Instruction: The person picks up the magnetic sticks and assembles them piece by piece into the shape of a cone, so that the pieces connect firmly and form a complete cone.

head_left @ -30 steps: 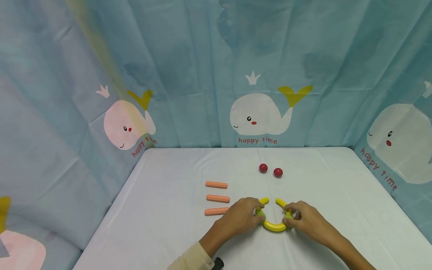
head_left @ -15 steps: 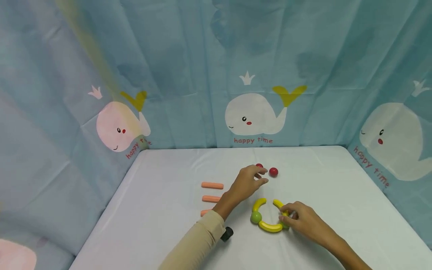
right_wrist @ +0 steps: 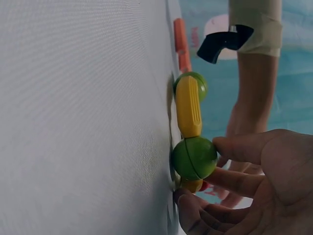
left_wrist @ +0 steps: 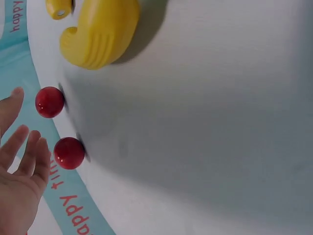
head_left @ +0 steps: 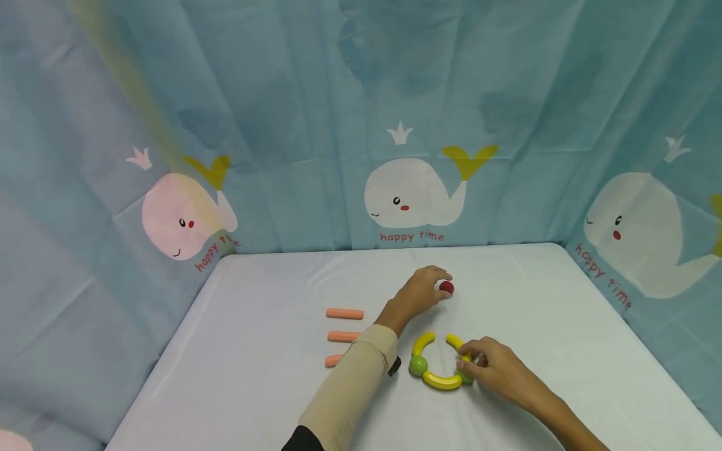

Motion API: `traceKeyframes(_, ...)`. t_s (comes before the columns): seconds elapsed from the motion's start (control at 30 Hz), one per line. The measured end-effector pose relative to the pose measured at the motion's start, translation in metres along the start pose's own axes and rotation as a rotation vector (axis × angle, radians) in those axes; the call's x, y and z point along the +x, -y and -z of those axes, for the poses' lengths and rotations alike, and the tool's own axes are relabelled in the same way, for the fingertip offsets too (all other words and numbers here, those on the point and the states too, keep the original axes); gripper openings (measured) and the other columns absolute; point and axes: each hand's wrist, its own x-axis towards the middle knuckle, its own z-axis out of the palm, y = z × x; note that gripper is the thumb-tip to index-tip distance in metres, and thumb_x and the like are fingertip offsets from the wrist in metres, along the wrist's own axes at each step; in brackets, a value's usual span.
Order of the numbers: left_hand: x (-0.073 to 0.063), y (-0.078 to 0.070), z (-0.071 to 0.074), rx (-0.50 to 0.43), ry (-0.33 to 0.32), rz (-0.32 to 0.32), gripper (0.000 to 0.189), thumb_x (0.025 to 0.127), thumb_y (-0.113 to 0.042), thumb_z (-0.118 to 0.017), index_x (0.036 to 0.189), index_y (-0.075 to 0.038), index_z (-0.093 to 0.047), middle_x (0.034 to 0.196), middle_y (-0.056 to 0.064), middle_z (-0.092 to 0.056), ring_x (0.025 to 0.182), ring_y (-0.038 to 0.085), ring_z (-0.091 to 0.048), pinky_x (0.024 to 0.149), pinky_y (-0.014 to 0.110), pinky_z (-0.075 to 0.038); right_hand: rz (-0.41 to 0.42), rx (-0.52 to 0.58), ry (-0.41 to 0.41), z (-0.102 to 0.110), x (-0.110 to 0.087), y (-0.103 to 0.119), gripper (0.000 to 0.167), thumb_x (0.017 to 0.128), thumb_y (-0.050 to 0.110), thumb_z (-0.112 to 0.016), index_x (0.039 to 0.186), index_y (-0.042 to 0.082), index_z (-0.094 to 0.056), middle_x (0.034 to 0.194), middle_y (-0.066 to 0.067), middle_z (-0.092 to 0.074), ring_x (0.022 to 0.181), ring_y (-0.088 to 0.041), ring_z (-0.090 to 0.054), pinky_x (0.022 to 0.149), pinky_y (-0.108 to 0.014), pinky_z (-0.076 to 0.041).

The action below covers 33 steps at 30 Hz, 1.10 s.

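In the head view my left hand (head_left: 418,293) reaches to the far side of the table, thumb and fingers spread around a red ball (head_left: 447,287). The left wrist view shows that hand's fingers apart from two red balls (left_wrist: 69,152); the head view shows only one, the other being hidden by the hand. Curved yellow rods (head_left: 442,381) and green balls form a ring with a gap at the far side. My right hand (head_left: 501,371) steadies the ring's right side, thumb and finger pinching a green ball (right_wrist: 194,157) beside a yellow rod.
Several orange straight rods (head_left: 345,314) lie left of the ring, the nearest partly covered by my left sleeve (head_left: 352,382). The white table (head_left: 254,376) meets a blue curtain (head_left: 304,207) printed with whales at the back and sides.
My left hand has left the ring's left side and moved forward to the red balls. My right hand stays at the ring. The whole view has shifted slightly.
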Motion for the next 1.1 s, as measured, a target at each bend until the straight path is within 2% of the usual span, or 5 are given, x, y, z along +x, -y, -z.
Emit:
traceKeyframes(0.13,0.003,0.000,-0.001,0.060,0.067,0.014,0.048,0.101,-0.032,-0.075,0.147,-0.026,-0.064,0.157,-0.007,-0.056,0.140,0.016,-0.054,0.114,0.030,-0.047,0.003,0.009,0.004,-0.001,0.000,0.001,0.031,0.096,0.031,-0.078,0.117,0.008,-0.077,0.106,-0.003,-0.067,0.083,-0.015,-0.059,0.066,-0.028,-0.050)
traceKeyframes(0.3,0.004,-0.003,-0.002,0.156,0.119,0.021,0.049,0.101,-0.035,-0.074,0.149,-0.028,-0.063,0.154,-0.007,-0.058,0.127,0.016,-0.054,0.109,0.028,-0.050,0.015,0.023,0.007,-0.001,0.000,0.002,0.032,0.097,0.031,-0.077,0.117,0.007,-0.076,0.105,-0.004,-0.066,0.084,-0.015,-0.059,0.066,-0.028,-0.050)
traceKeyframes(0.57,0.006,0.000,-0.007,0.179,0.034,-0.030,0.037,0.102,-0.026,-0.074,0.138,-0.019,-0.071,0.131,0.002,-0.067,0.111,0.014,-0.062,0.101,0.025,-0.054,0.005,0.015,-0.010,-0.002,-0.001,0.001,0.029,0.096,0.029,-0.078,0.116,0.008,-0.077,0.104,-0.003,-0.066,0.082,-0.015,-0.059,0.065,-0.027,-0.049)
traceKeyframes(0.8,0.007,0.000,-0.013,0.168,-0.004,-0.026,0.023,0.101,-0.023,-0.074,0.123,-0.016,-0.073,0.111,-0.001,-0.071,0.096,0.010,-0.059,0.092,0.021,-0.053,0.001,0.014,-0.020,-0.004,-0.001,0.000,0.027,0.095,0.028,-0.079,0.114,0.009,-0.077,0.101,-0.002,-0.065,0.080,-0.015,-0.058,0.064,-0.027,-0.049)
traceKeyframes(1.1,0.002,0.000,-0.012,0.157,0.001,0.036,0.031,0.097,-0.021,-0.080,0.128,-0.018,-0.076,0.120,0.001,-0.071,0.105,0.011,-0.062,0.103,0.024,-0.053,0.000,0.017,-0.027,-0.003,0.000,0.001,0.027,0.095,0.029,-0.079,0.114,0.009,-0.077,0.100,-0.001,-0.065,0.080,-0.015,-0.058,0.063,-0.027,-0.048)
